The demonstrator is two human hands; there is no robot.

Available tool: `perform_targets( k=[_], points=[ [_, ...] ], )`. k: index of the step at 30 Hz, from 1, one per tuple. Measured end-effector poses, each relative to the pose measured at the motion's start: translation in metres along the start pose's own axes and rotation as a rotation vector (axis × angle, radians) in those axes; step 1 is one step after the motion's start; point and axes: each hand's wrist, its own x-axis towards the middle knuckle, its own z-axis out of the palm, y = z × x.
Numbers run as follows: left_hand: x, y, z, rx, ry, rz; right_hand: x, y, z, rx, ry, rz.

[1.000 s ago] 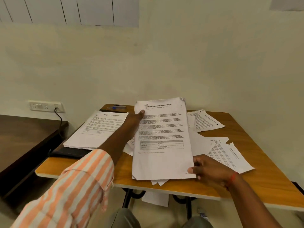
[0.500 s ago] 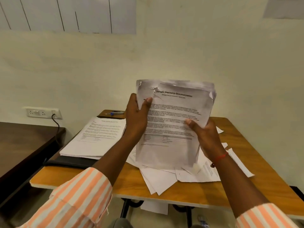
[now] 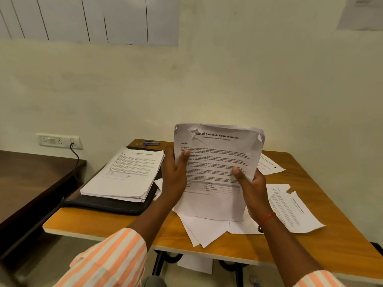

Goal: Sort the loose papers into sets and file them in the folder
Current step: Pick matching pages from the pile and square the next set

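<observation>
A set of printed papers (image 3: 217, 158) headed "Sample Internship Documentation" stands upright over the wooden table (image 3: 310, 241). My left hand (image 3: 174, 177) grips its left edge, thumb on the front. My right hand (image 3: 250, 189) grips the right edge the same way. To the left, a black folder (image 3: 107, 204) lies open on the table with a neat stack of papers (image 3: 126, 175) on it. Loose sheets (image 3: 207, 230) lie scattered under and to the right of the held set.
A stapler (image 3: 152, 143) with a blue part lies at the table's far edge. A dark desk (image 3: 27, 183) adjoins on the left below a wall socket (image 3: 58, 140) with a cable. One sheet (image 3: 194, 264) lies on the floor under the table.
The set lay flat on the table a second ago; both hands have since lifted it upright. In the last half second it has stayed upright in both hands.
</observation>
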Motion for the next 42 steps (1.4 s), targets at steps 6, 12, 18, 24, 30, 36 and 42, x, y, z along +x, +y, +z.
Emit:
perform_targets(
  k=[6, 12, 18, 24, 30, 36, 42],
  points=[
    [-0.002, -0.008, 0.000, 0.025, -0.045, -0.010, -0.001, 0.011, -0.002, -0.015, -0.020, -0.004],
    [0.009, -0.009, -0.001, 0.133, -0.108, -0.024, 0.004, 0.008, -0.002, -0.034, -0.010, -0.020],
    [0.053, -0.015, -0.012, 0.195, -0.166, -0.259, 0.017, 0.013, -0.006, -0.172, -0.121, 0.069],
    [0.074, -0.044, -0.016, 0.255, -0.136, -0.424, 0.011, 0.033, 0.004, -0.158, -0.225, 0.216],
    [0.073, -0.073, -0.033, 0.417, -0.145, -0.394, 0.018, 0.043, 0.022, -0.219, -0.283, 0.331],
    [0.085, -0.103, -0.052, 0.412, -0.157, -0.454, 0.078, 0.055, 0.059, -0.558, -0.221, 0.277],
    [0.109, -0.130, -0.055, 0.451, -0.160, -0.445, 0.144, 0.078, 0.099, -0.576, -0.239, 0.242]
  ],
)
